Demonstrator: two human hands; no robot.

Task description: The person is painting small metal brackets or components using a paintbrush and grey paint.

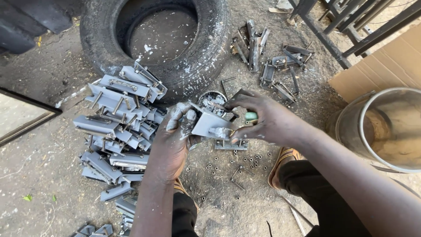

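The left hand (175, 131), smeared with grey paint, wraps its fingers around the left side of a small grey metal bracket (210, 123) and holds it up over the ground; the right hand (263, 120) closes in from the other side, fingertips pinched at the bracket's lower right corner, with something small and green (251, 116) tucked under the fingers — what it is, one cannot tell. The bracket sits between both hands, just in front of a small paint tin (212, 97); its face looks wet with fresh grey paint, so it likely handles slick; it reads as rigid steel, fairly heavy for its size, with hard edges and protruding studs. Best hold, by the look of it, is on the plate edges and the studs rather than the painted face. Directly beneath lies another flat plate (230, 144); loose nuts (245, 160) and a couple of bolts are scattered in the dirt below — to the left, a pile of painted grey brackets (118, 123) leans against an old tyre (153, 39); unpainted dark brackets (272, 57) lie beyond; a metal bucket (386, 127) stands at the right beside cardboard (386, 66).
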